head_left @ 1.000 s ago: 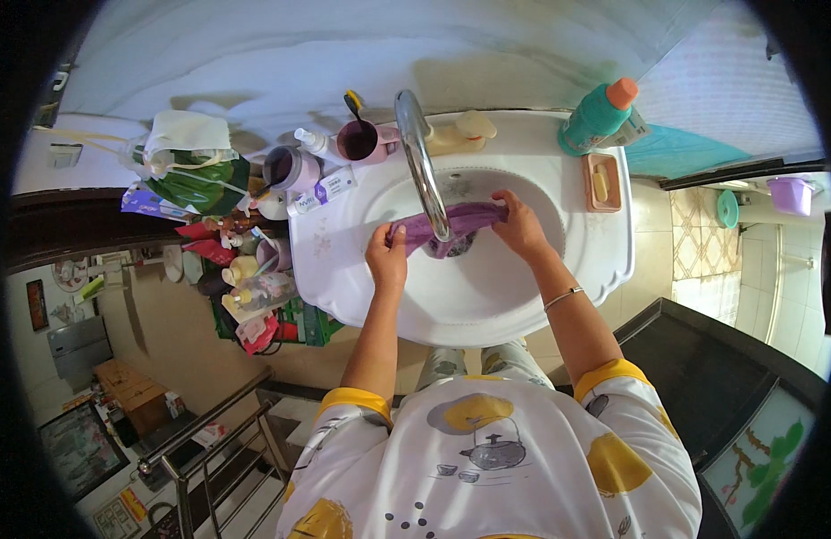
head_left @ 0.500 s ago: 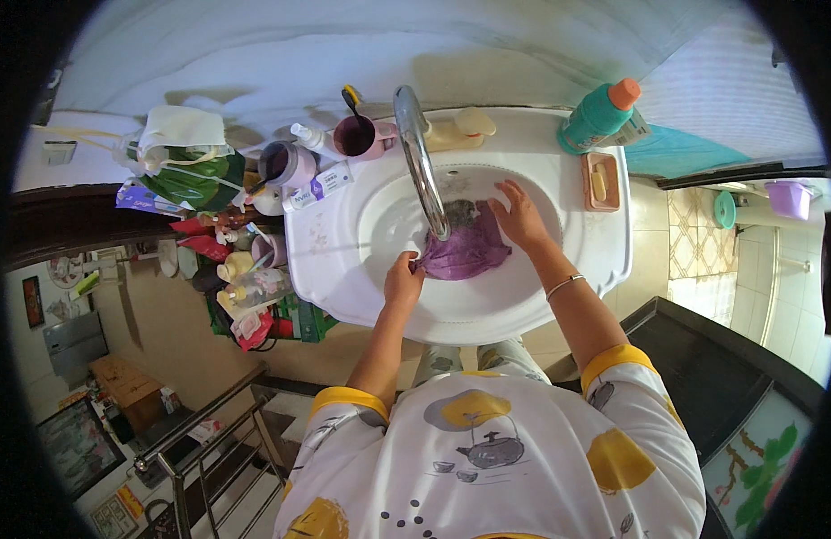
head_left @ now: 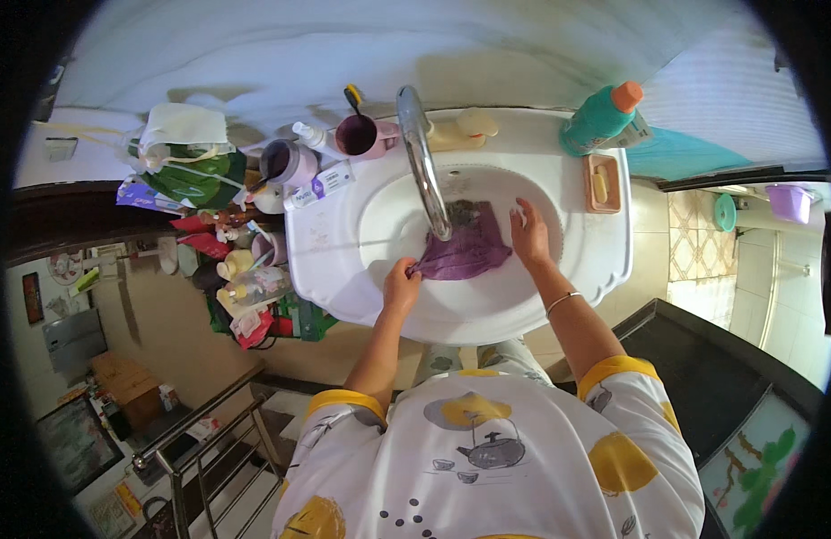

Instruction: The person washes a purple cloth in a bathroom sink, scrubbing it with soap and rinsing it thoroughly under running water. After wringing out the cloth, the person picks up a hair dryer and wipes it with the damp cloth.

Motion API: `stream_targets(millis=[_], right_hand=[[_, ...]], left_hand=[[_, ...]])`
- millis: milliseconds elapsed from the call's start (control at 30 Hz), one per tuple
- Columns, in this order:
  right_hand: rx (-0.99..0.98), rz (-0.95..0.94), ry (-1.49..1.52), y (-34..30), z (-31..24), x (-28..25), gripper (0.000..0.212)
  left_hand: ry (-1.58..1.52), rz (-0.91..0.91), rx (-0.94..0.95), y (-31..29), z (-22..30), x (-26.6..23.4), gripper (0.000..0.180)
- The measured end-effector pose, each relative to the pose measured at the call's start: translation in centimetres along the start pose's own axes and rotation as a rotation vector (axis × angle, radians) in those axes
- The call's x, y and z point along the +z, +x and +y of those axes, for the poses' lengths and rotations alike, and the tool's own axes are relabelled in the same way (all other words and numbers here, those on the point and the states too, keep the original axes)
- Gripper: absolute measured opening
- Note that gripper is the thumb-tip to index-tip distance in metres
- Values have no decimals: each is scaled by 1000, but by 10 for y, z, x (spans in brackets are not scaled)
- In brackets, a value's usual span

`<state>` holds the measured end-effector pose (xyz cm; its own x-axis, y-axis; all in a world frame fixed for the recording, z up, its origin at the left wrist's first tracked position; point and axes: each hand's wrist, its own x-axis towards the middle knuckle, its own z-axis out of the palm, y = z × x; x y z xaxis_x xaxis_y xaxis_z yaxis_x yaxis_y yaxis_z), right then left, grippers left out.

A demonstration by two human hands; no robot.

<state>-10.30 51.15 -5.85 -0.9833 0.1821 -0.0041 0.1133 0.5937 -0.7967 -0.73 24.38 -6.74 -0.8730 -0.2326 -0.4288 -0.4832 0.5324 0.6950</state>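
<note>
A purple cloth (head_left: 465, 252) lies spread in the white washbasin (head_left: 469, 310), below the end of the chrome faucet (head_left: 418, 148). Its far part looks greyish and wet. My left hand (head_left: 401, 286) pinches the cloth's near left corner between thumb and fingers. On the other side, my right hand (head_left: 531, 235) hovers just right of the cloth with fingers apart, holding nothing. Whether its fingertips touch the basin wall I cannot tell.
Behind the basin stand a pink mug (head_left: 358, 136), a second cup (head_left: 286, 163), a pump dispenser (head_left: 460, 130) and a teal bottle (head_left: 597, 119) with an orange cap. A pink soap dish (head_left: 601, 184) sits at the right rim. A toothpaste box (head_left: 320, 185) rests on the left.
My right hand has drawn back toward me and slightly right, off the cloth's right side. The cloth's far right part shows flatter. My left hand keeps its hold.
</note>
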Motion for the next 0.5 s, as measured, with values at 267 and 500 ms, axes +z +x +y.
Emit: stream_targets(millis=[267,500], right_hand=[[396,-272,368,137,-93,-23,50],[407,-515,534,108,-88,11,44]], left_hand=[[10,-22,99,-4,5,7,26],[-43,-23,86,-7,-2,4,26]])
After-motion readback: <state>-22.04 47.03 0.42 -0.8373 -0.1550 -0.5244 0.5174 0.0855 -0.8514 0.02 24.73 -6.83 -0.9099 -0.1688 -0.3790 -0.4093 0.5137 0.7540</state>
